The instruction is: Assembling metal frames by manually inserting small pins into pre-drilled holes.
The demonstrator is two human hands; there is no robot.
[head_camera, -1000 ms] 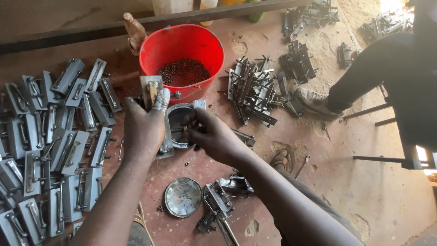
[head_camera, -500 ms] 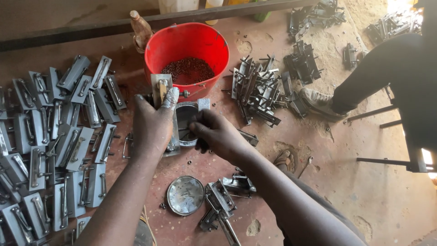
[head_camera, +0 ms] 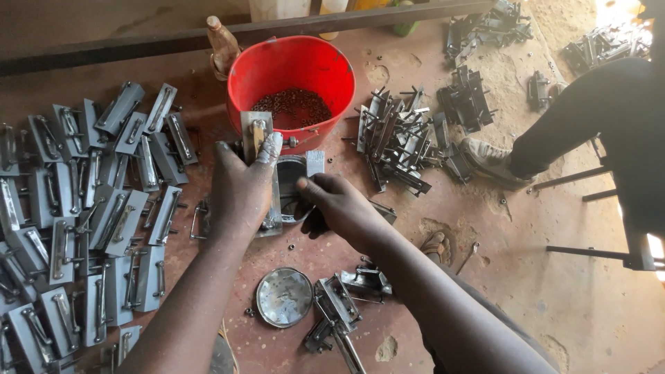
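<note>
A grey metal latch plate (head_camera: pixel 267 166) is held upright on the reddish floor (head_camera: pixel 554 305) just in front of the red bucket (head_camera: pixel 294 76), which serves as the landmark here. The left hand (head_camera: pixel 239 190) is clenched around the plate, its thumb pressed against the bolt piece at the top. The right hand (head_camera: pixel 339 204) is curled, fingertips pinched at the rim of a small dark round tin (head_camera: pixel 291 197) that sits touching the plate's right side; whether anything tiny is gripped between those fingertips cannot be told.

An assembly step appears to be in hand: a small fastener is judged to be drawn from the tin for fitting onto the plate (the bucket itself is seen to hold a bed of rusty washers or nuts). The next move is judged to call for a steady left grip and a fine pinch brought up to the bolt.

Left of the bucket, rows of finished-looking latch plates (head_camera: pixel 90 208) are laid out. Right of it, a heap of darker latch parts (head_camera: pixel 398 138) is piled. Nearer the camera than the bucket, a round tin lid (head_camera: pixel 284 298) lies flat beside a loose latch (head_camera: pixel 336 312). Far right of the bucket, another person's dark trouser leg (head_camera: pixel 582 118) and shoe (head_camera: pixel 492 163) are seen.
</note>
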